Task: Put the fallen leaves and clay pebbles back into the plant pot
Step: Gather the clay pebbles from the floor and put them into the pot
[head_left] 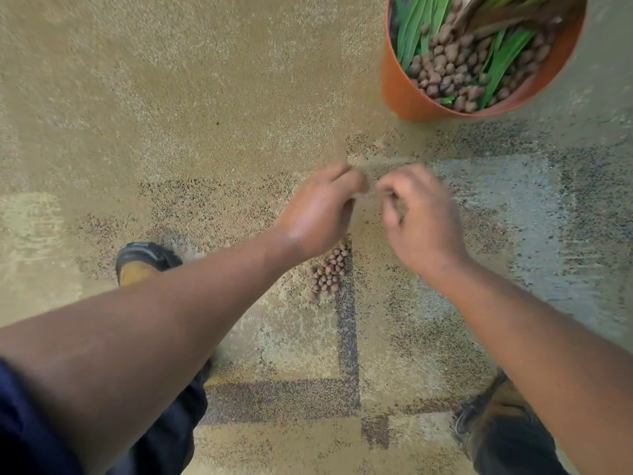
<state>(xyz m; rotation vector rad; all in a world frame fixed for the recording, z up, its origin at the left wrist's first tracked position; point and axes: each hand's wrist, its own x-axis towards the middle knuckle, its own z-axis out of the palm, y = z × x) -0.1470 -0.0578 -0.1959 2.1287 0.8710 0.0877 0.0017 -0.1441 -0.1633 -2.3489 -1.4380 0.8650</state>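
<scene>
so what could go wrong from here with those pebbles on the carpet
The small heap of brown clay pebbles lies right under the left hand and close to the black and yellow shoe, so a step could scatter them. The orange plastic plant pot stands apart, so carried pebbles may drop on the way.

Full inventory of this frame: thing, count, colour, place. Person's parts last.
plant pot: one, orange, top right on the carpet
leaves: several, green, inside the pot
pebbles in pot: many, brown, inside the pot
spilled clay pebbles: one small pile, brown, on the carpet under the hands
carpet: tan with dark patterned patches, fills the frame
shoes: two, dark with tan, lower left and lower right
left hand: curled, blurred, above the pile
right hand: curled, blurred, beside the left hand
</scene>
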